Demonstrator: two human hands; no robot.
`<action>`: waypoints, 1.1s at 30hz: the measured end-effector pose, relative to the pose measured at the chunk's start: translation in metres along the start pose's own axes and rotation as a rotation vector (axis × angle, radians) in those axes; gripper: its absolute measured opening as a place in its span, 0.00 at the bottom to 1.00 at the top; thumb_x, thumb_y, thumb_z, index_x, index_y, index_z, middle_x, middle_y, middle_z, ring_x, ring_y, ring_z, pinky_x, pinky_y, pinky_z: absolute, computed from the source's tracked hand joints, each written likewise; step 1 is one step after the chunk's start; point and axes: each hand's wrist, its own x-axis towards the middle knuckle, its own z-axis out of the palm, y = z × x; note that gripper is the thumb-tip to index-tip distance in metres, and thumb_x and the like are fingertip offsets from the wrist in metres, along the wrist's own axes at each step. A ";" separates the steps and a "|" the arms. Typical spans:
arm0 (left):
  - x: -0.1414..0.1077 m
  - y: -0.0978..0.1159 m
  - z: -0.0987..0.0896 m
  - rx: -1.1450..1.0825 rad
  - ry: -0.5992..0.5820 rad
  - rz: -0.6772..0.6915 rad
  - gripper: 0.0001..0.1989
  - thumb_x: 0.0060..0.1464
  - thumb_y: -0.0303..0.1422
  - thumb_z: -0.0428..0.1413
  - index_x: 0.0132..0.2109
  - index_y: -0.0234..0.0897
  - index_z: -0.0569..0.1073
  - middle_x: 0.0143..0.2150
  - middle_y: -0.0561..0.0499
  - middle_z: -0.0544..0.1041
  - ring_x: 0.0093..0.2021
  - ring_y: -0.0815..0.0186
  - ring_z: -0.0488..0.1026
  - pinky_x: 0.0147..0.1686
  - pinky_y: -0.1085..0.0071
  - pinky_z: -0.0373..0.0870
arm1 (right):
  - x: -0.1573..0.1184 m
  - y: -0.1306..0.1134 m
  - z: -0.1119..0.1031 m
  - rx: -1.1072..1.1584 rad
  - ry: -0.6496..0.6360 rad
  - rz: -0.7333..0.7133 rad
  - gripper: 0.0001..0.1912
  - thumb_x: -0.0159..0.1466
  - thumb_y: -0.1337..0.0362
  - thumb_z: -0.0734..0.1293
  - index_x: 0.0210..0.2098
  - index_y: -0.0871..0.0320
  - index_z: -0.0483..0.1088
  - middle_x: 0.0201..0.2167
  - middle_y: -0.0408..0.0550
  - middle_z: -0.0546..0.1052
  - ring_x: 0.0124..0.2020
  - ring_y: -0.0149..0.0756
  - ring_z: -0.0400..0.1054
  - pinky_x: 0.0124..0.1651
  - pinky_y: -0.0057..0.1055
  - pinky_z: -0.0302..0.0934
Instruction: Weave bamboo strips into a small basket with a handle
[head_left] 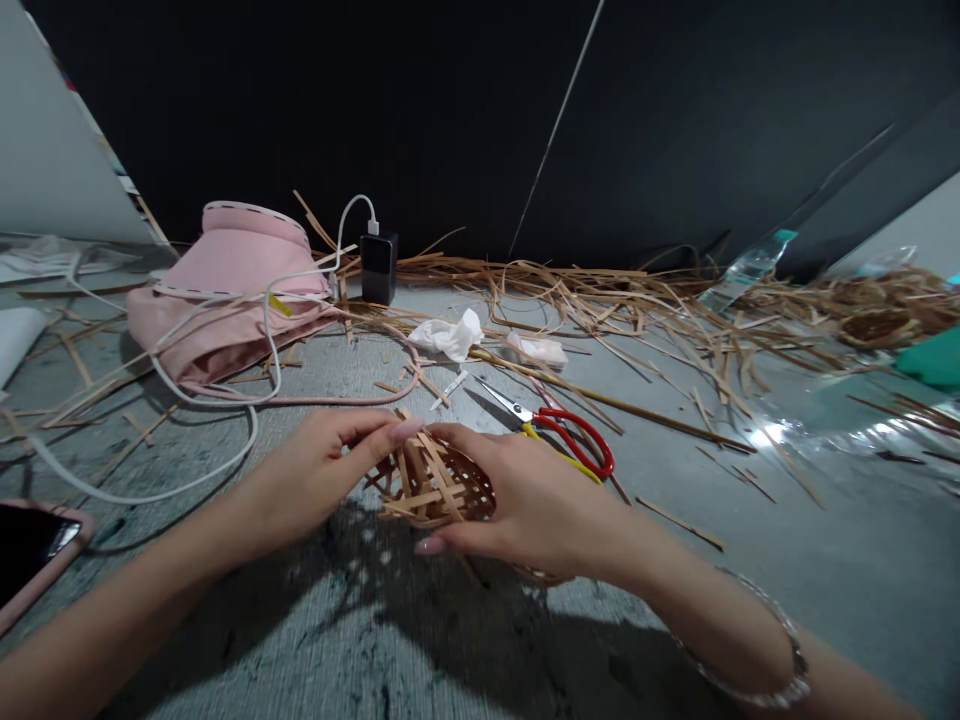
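Note:
A small woven basket piece [431,485] of tan strips, with loose strip ends crossing over it, is between my two hands above the grey surface. My left hand [319,475] pinches the strips at its upper left edge, thumb and fingers together. Around the right side of the weave curves my right hand [517,490], its thumb below and fingers above. The underside of the piece is hidden by my right hand. Just beyond my right hand lie scissors with red handles [581,440], blades pointing up and left. Part of a yellow-handled tool [570,460] shows under them.
A pink visor hat [232,290], white cable [150,497] and black power bank [379,268] are at the back left. A phone [37,550] lies at the left edge. Crumpled tissue [450,335], many loose strips [540,285] and a clear bottle [750,270] line the back.

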 end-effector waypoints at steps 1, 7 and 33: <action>0.000 0.001 -0.001 -0.010 -0.004 -0.014 0.16 0.62 0.39 0.48 0.34 0.37 0.75 0.30 0.56 0.77 0.34 0.69 0.71 0.35 0.76 0.66 | 0.001 0.001 0.002 -0.009 -0.002 0.008 0.37 0.51 0.48 0.72 0.57 0.53 0.64 0.39 0.48 0.78 0.33 0.39 0.70 0.31 0.31 0.58; -0.002 0.006 0.000 -0.119 -0.039 -0.082 0.19 0.62 0.44 0.46 0.32 0.37 0.73 0.30 0.55 0.76 0.33 0.68 0.72 0.34 0.75 0.69 | 0.003 0.004 0.007 0.017 0.016 -0.005 0.31 0.55 0.50 0.70 0.55 0.55 0.65 0.40 0.49 0.78 0.31 0.35 0.69 0.30 0.30 0.57; -0.001 0.008 -0.006 -0.244 -0.099 -0.177 0.10 0.54 0.38 0.58 0.29 0.37 0.75 0.28 0.55 0.76 0.30 0.70 0.70 0.30 0.76 0.66 | 0.002 0.004 0.009 0.015 0.040 0.014 0.30 0.55 0.50 0.70 0.53 0.54 0.65 0.42 0.50 0.77 0.36 0.40 0.71 0.33 0.31 0.59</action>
